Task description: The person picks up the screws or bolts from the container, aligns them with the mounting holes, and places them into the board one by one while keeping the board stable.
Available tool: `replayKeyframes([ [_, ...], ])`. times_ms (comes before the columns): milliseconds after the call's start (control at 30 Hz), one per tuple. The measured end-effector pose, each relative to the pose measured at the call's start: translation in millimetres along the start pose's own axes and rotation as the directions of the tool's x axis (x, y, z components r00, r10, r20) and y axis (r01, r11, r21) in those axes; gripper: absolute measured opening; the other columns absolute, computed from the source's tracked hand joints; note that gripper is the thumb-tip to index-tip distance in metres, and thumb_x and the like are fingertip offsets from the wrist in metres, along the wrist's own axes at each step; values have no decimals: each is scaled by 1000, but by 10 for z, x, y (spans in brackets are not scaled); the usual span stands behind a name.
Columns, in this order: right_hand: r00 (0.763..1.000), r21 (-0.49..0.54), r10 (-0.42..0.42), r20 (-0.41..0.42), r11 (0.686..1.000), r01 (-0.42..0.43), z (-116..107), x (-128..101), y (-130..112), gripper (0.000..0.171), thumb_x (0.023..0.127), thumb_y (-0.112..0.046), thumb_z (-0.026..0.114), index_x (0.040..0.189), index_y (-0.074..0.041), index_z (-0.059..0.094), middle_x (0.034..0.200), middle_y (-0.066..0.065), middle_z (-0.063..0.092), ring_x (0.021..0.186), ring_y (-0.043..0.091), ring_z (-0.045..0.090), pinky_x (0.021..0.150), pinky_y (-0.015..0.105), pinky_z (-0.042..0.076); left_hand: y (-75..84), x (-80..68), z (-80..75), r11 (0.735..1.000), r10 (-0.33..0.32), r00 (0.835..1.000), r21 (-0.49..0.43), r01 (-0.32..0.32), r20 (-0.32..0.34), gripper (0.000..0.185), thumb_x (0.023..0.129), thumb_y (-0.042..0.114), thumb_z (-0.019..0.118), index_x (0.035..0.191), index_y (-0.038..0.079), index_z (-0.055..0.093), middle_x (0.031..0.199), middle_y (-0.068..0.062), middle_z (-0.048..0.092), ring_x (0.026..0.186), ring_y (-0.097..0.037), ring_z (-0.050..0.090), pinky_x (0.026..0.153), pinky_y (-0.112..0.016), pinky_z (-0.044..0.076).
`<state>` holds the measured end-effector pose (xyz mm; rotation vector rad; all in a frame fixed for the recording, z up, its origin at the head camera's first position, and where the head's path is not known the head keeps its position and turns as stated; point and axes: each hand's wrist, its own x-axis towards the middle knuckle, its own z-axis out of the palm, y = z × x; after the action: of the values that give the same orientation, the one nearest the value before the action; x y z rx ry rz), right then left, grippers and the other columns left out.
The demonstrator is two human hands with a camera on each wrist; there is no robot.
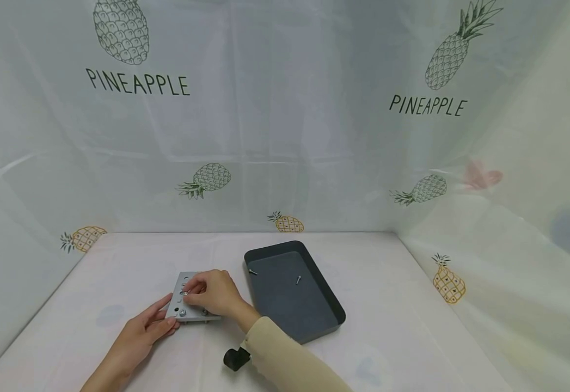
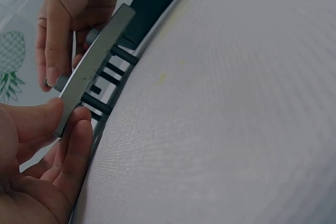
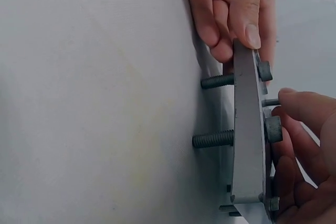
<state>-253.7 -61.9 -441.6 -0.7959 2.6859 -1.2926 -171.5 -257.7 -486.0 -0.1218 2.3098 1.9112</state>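
Plate (image 3: 248, 124) sits over the tabletop (image 1: 387, 305), left of the tray (image 1: 289, 307), its edge held in my left grip (image 1: 140, 333); my right grip (image 1: 218, 294) pinches a screw (image 3: 271, 102). Fitting or removing, I can't tell; next calls for keeping it square.

Soft light, dimmer wrist views.

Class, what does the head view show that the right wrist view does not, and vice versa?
Only the head view: the dark tray with two small screws in it.
Only the right wrist view: clear threads on the bolts below the plate.
Both: that plate, the left hand holding its edge, and the right hand at its upper face.
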Motion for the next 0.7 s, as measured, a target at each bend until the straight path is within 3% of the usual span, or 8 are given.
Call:
replayKeyframes([
  [433, 1000, 15, 0, 0, 1000, 0, -18, -31, -1, 12, 91, -17, 86, 102, -20, 84, 70, -17, 65, 66, -4, 53, 64, 13, 43, -8, 24, -13, 1000, -16, 1000, -11, 16, 1, 68, 108, 7, 62, 167, 2, 30, 140, -21, 63, 107, -9, 73, 95, -26, 62],
  [700, 999, 36, -33, 23, 999, 32, -280, -11, 37, 13, 94, -16, 82, 107, -16, 84, 81, -16, 70, 75, -5, 57, 68, 12, 50, 4, 28, 1, 999, -45, 999, -3, 45, -9, 69, 107, 8, 64, 167, 5, 30, 142, -22, 62, 108, -10, 73, 95, -25, 62],
])
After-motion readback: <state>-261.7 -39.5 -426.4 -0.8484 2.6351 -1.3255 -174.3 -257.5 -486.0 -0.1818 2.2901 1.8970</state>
